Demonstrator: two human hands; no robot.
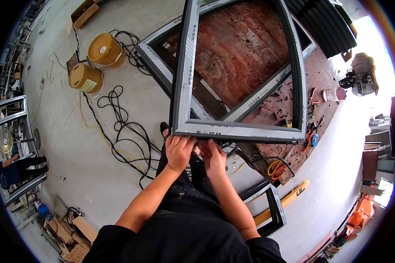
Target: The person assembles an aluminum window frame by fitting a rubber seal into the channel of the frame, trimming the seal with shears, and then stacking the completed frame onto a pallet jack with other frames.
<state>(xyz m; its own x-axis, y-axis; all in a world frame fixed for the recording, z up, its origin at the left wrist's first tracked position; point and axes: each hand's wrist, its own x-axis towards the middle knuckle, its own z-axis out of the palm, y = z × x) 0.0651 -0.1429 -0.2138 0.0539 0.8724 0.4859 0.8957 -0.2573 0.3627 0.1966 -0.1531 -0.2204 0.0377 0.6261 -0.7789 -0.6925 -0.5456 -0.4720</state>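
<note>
A dark window frame point(250, 130) with printed film on its faces lies over the workbench point(314, 74), its near corner jutting past the edge. A second frame point(263, 94) lies askew beneath it. My left hand point(180, 152) is closed on the near edge of the upper frame, close to its left corner, fingers curled against the rail. Just beside it, my right hand point(213, 158) has its thumb and fingers drawn together at the underside of the same edge. What sits between those fingers is hidden.
Scissors point(275, 168), pliers point(312, 97), a blue round tool point(313, 140) and a clear jar point(333, 94) lie on the bench's right side. Black cables point(123, 127) and two yellow buckets point(86, 78) occupy the floor at left. A yellow level point(295, 196) lies near a small frame point(274, 206). Another person point(19, 168) is far left.
</note>
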